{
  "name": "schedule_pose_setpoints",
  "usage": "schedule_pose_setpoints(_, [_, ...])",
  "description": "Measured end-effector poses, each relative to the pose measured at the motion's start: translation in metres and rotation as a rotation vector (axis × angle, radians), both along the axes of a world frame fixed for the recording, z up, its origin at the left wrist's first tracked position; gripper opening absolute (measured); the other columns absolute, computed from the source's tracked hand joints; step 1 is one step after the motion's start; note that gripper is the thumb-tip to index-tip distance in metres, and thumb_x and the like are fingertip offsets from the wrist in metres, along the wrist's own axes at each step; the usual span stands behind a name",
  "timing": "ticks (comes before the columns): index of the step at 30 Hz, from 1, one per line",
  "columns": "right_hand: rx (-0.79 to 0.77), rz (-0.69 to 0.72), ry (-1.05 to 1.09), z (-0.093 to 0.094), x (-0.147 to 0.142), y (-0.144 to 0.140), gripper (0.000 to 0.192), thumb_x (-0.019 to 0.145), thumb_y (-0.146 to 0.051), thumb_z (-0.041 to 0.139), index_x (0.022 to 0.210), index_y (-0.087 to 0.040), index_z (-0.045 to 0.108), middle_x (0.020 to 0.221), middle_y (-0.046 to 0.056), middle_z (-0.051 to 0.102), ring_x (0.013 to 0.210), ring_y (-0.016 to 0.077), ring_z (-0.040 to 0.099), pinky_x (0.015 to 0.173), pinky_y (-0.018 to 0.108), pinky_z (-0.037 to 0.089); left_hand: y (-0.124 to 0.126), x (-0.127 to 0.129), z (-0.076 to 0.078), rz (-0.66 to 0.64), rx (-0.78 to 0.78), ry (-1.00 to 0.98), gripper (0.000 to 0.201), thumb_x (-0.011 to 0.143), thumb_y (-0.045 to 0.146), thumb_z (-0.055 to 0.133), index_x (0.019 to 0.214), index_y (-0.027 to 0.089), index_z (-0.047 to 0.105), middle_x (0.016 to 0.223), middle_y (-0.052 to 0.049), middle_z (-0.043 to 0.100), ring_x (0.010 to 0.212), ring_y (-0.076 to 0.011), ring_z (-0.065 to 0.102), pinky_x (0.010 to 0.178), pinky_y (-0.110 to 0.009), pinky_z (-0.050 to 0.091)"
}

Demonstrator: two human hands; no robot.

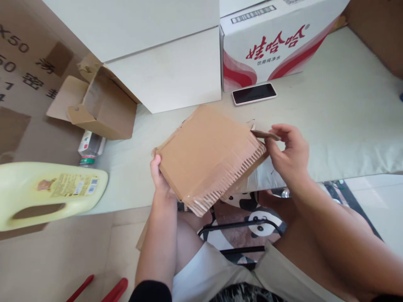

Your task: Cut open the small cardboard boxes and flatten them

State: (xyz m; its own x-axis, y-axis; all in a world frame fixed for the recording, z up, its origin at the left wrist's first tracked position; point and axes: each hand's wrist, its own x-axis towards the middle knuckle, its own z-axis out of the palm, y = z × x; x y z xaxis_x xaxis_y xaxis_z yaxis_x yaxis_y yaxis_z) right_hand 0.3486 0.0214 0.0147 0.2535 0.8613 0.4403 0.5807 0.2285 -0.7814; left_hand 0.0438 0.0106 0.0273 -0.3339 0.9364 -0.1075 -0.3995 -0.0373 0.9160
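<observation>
The left hand [160,176] curls closed on the left corner of a cardboard carton [201,151], held above the near edge of the desk [330,126]; the right hand [291,153] — thumb and fingers closed — pinches a brown strip [266,135], apparently cardboard, at its right.

Bright, soft light fills the scene, strongest at right, where the pale tiled floor [376,205] looks nearly washed out. The large, printed brown cardboard [31,63] at upper left is dimmer. Shadows are soft-edged. Wide-angle distortion stretches the pale yellow plastic jug [47,198] at left; its label print is blurred.
</observation>
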Motion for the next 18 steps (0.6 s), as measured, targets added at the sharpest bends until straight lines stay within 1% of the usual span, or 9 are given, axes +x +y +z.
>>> schedule_pose_setpoints(2, [0.052,-0.064,-0.016,0.003,-0.003,-0.003,0.013,0.088,-0.033,0.062,0.099,-0.026,0.063,0.096,0.008,0.070,0.091,0.0270,0.068,0.084,0.048,0.055,0.003,-0.001,-0.002,0.041,-0.011,-0.028,0.028,0.081,0.052,0.065,0.095,0.028,0.065,0.100,0.002,0.076,0.111,-0.0237,0.070,0.090,-0.031,0.057])
schedule_pose_setpoints(3, [0.081,-0.019,-0.049,0.003,-0.006,-0.005,0.007,0.088,-0.031,0.061,0.094,-0.027,0.062,0.091,0.007,0.069,0.088,0.0263,0.067,0.082,0.047,0.055,0.004,-0.001,-0.003,0.060,-0.012,-0.037,0.030,0.081,0.053,0.063,0.096,0.027,0.065,0.100,0.001,0.076,0.109,-0.0239,0.070,0.090,-0.032,0.057])
schedule_pose_setpoints(5, [0.136,0.197,-0.134,-0.001,-0.016,-0.011,0.005,0.091,-0.029,0.058,0.088,-0.027,0.062,0.085,0.006,0.070,0.084,0.0253,0.067,0.082,0.046,0.054,0.007,0.003,-0.005,0.097,0.004,-0.034,0.032,0.082,0.053,0.059,0.096,0.026,0.067,0.101,0.000,0.077,0.109,-0.0249,0.070,0.090,-0.033,0.057])
schedule_pose_setpoints(7, [0.156,0.429,-0.233,-0.008,-0.029,-0.018,0.008,0.092,-0.030,0.058,0.090,-0.026,0.065,0.090,0.008,0.072,0.090,0.0271,0.067,0.084,0.048,0.053,0.007,0.009,-0.007,0.131,0.030,-0.024,0.032,0.083,0.052,0.055,0.097,0.025,0.067,0.103,-0.001,0.077,0.113,-0.0261,0.069,0.091,-0.034,0.057])
schedule_pose_setpoints(9, [0.128,0.550,-0.331,-0.017,-0.041,-0.024,0.016,0.090,-0.037,0.061,0.092,-0.023,0.067,0.097,0.012,0.073,0.099,0.0319,0.066,0.090,0.053,0.052,0.005,0.017,-0.008,0.127,0.021,-0.031,0.035,0.083,0.052,0.053,0.099,0.025,0.068,0.106,-0.003,0.077,0.117,-0.0274,0.068,0.093,-0.035,0.057])
schedule_pose_setpoints(11, [0.079,0.604,-0.400,-0.027,-0.051,-0.030,0.022,0.089,-0.042,0.061,0.092,-0.022,0.069,0.100,0.015,0.073,0.103,0.0355,0.066,0.094,0.058,0.050,0.001,0.024,-0.011,0.096,-0.031,-0.054,0.040,0.081,0.054,0.052,0.103,0.025,0.069,0.108,-0.003,0.077,0.119,-0.0288,0.067,0.093,-0.036,0.057])
schedule_pose_setpoints(13, [0.086,0.633,-0.405,-0.035,-0.058,-0.036,0.024,0.090,-0.044,0.062,0.096,-0.023,0.072,0.104,0.014,0.075,0.106,0.0362,0.067,0.095,0.059,0.051,-0.003,0.029,-0.013,0.076,-0.083,-0.084,0.044,0.080,0.056,0.053,0.107,0.025,0.068,0.108,-0.004,0.077,0.118,-0.0294,0.067,0.092,-0.036,0.057])
schedule_pose_setpoints(16, [0.115,0.649,-0.298,-0.044,-0.065,-0.043,0.025,0.093,-0.046,0.061,0.104,-0.028,0.074,0.109,0.011,0.075,0.108,0.0337,0.069,0.092,0.052,0.055,-0.006,0.034,-0.016,0.054,-0.129,-0.129,0.044,0.079,0.058,0.055,0.104,0.024,0.068,0.103,-0.003,0.076,0.113,-0.0285,0.069,0.087,-0.034,0.057])
schedule_pose_setpoints(18, [0.143,0.641,-0.228,-0.047,-0.069,-0.047,0.018,0.093,-0.042,0.062,0.100,-0.030,0.074,0.103,0.010,0.075,0.105,0.0314,0.069,0.092,0.049,0.056,-0.007,0.035,-0.017,0.058,-0.119,-0.101,0.042,0.080,0.059,0.054,0.100,0.025,0.067,0.097,-0.002,0.076,0.109,-0.0275,0.070,0.087,-0.034,0.057])
